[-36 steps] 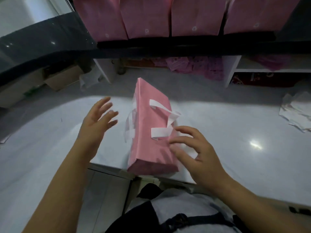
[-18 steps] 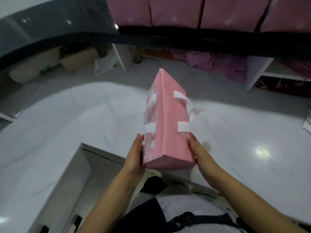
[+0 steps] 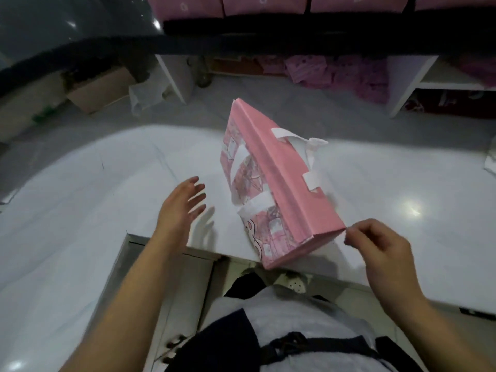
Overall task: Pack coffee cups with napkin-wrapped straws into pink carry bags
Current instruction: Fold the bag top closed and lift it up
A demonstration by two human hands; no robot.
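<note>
The pink bag [image 3: 290, 181] stands on the white surface [image 3: 80, 183] close to its near edge, top folded shut and leaning to the left; its printed side faces left, its plain pink face is up and to the right; one white handle [image 3: 312, 146] loops out on the right side, another [image 3: 241, 162] lies against the printed side. The left hand [image 3: 182, 205] hovers just left of the bag, released, fingers straight and spread, apart from the paper; its shadow falls on the surface beneath. The right hand [image 3: 381, 248] is at the bag's near right corner, fingers curled, thumb and forefinger drawn together right at that corner; I cannot tell whether they pinch the paper or only come near it. Beyond, a row of pink bags [image 3: 268, 6] stands on a dark shelf [image 3: 268, 47]; a cardboard box [image 3: 99, 92] sits on the floor to the left.
</note>
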